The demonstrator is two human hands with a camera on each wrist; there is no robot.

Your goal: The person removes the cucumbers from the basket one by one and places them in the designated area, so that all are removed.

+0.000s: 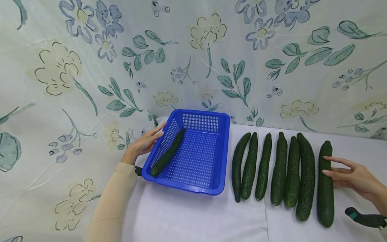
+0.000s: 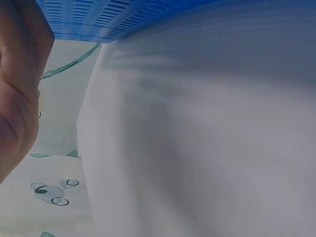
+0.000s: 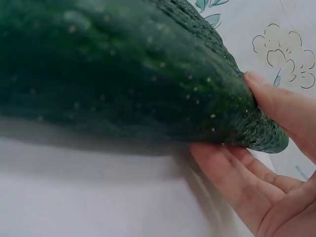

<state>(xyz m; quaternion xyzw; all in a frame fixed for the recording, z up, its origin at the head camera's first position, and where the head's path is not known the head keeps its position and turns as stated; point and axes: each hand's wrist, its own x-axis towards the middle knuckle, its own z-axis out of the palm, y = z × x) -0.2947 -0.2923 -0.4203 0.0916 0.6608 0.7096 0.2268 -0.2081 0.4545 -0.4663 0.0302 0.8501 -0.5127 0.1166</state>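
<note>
At the far right of the row, my right hand [image 1: 353, 174] pinches a thick dark green cucumber [image 1: 326, 195] near its upper end. The right wrist view shows the thumb on one side of that cucumber [image 3: 148, 79] and fingers [image 3: 232, 177] on the other. On the left, my left hand [image 1: 148, 141] holds the rim of a blue plastic basket [image 1: 226, 154] at its left side. One cucumber [image 1: 167, 154] lies along the basket's left wall. In the left wrist view the hand [image 2: 17, 89] is at the edge, beside the slotted basket wall [image 2: 118, 19].
Between basket and right hand, several cucumbers [image 1: 278, 171] lie side by side, stems away from me, on a white cloth [image 1: 193, 218]. A floral curtain [image 1: 187, 67] hangs behind and to the left. A black strap [image 1: 366, 218] is on the right wrist.
</note>
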